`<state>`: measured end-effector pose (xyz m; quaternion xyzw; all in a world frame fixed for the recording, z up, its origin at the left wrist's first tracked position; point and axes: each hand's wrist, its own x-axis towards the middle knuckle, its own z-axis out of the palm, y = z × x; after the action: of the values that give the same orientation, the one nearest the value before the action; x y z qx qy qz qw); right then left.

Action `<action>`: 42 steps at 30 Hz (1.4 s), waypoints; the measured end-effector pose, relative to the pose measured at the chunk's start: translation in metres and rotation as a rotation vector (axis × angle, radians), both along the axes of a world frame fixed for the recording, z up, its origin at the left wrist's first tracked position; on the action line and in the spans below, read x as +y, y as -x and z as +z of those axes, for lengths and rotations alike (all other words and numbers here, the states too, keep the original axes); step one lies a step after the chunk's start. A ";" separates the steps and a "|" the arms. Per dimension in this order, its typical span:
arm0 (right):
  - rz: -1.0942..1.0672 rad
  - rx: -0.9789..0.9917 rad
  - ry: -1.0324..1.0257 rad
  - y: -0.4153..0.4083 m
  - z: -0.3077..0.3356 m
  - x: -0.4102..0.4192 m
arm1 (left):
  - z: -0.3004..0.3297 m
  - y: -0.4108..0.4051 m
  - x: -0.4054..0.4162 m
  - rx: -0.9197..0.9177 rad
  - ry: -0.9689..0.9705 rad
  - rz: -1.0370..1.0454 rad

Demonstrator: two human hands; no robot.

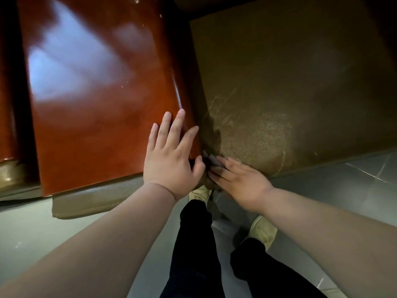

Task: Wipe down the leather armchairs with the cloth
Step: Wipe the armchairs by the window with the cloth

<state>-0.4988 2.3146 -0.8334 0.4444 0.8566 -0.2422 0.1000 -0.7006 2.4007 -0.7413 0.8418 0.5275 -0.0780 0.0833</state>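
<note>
far left, a second dark reddish panel (8, 93) runs up the frame edge, with a brass-coloured foot (10, 173) below it on the pale floor (32, 229). next, the glossy red-brown armrest (96, 104) of the armchair, window glare on it, a few white specks near its top edge. left hand (169, 155) lies flat on the armrest's near right corner, fingers (171, 125) straight and spread, holding nothing, looks like bracing. below that corner, an olive pebbled leather base (96, 198) meets the floor. in the gap between armrest and seat, the cloth (211, 159) shows only as a small pale scrap, mostly hidden. right hand (238, 179) presses it into the near left corner of the seat cushion (290, 93), fingers fairly straight and together, pointing left; cannot tell if the thumb pinches the cloth. seat cushion is olive-brown grained leather; faint streaks curve across its near left part, probably wipe marks, and a darker patch sits by the seam, maybe damp. judgement: task is midway at best, crevice work on this chair underway, far part of the seat shows no marks, other chair not assessable. bottom centre, dark trousers (193, 254) and tan shoes (263, 231) on grey tiles (354, 190).
</note>
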 end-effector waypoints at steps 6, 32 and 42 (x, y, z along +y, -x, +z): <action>-0.462 0.014 0.099 -0.054 0.094 0.045 | 0.050 -0.016 0.016 0.269 0.337 -0.045; -0.737 0.049 -0.291 -0.056 0.519 0.224 | 0.426 0.009 0.204 0.008 0.256 0.146; -0.606 0.143 -0.399 -0.071 0.578 0.288 | 0.486 -0.006 0.258 -0.068 0.149 0.225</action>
<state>-0.4274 2.6023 -0.2552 0.6707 0.7212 -0.1195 -0.1252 -0.6942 2.6583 -0.2552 0.7711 0.6080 -0.0785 0.1718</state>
